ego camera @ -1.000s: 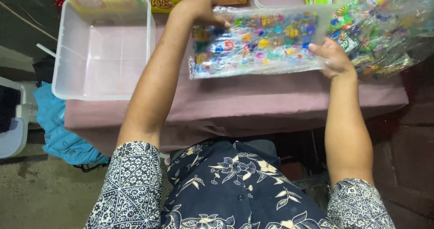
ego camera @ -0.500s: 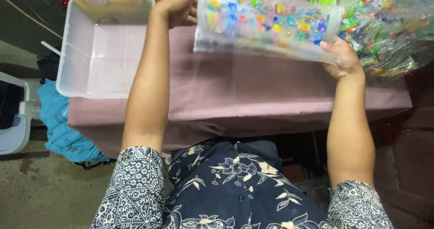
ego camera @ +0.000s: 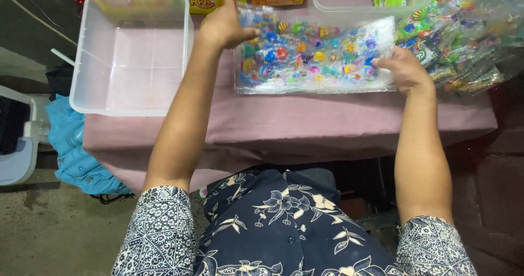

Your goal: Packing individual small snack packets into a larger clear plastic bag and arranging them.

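Over pink table [ego camera: 305, 118], hands grip clear packet [ego camera: 314, 55] ends.

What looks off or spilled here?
Nothing spilled. The clear packet of colourful small items lies flat on the pink cloth, held at both ends by the left hand and right hand. The clear tub overhangs the table's left edge slightly.

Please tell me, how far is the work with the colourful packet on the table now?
Little looks done: the clear tub on the left is empty. In hand: the left hand and right hand each hold one end of a clear packet of small colourful items, lying flat on the pink tablecloth. Left, probably: the heap of similar shiny packets at the right looks unsorted.
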